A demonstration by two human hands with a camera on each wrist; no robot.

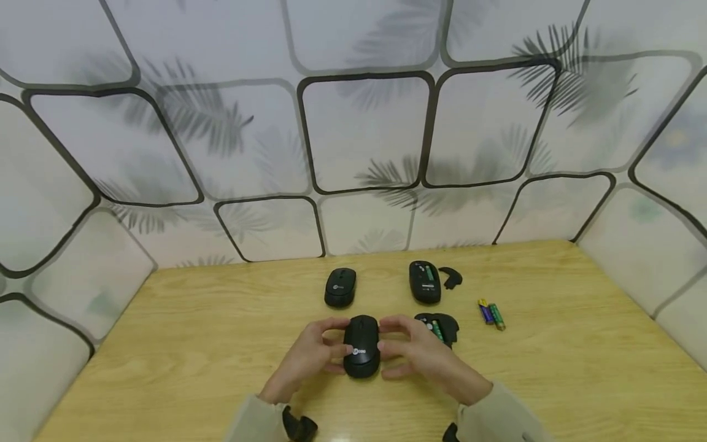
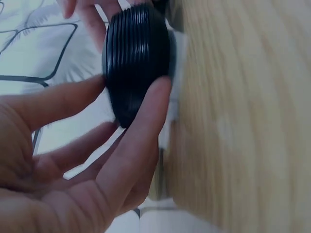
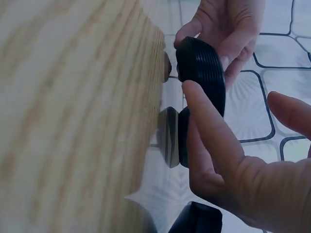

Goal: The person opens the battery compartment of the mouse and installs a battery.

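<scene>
A black computer mouse (image 1: 361, 344) with a pale logo is held a little above the wooden table, between my two hands. My left hand (image 1: 313, 351) grips it from the left; the left wrist view shows fingers on opposite faces of the mouse (image 2: 136, 56). My right hand (image 1: 420, 353) touches its right side with a finger, while another finger stands off the mouse, as the right wrist view shows. Just behind the right hand, partly hidden by it, lies an upturned mouse (image 1: 428, 319) with a green battery in its open compartment.
Another black mouse (image 1: 340, 287) sits upright at the back. Right of it lies an overturned mouse (image 1: 424, 282) with its battery bay open, next to a loose black cover (image 1: 452, 277). Two loose batteries (image 1: 491, 314) lie at the right. A patterned padded wall (image 1: 364, 135) borders the table.
</scene>
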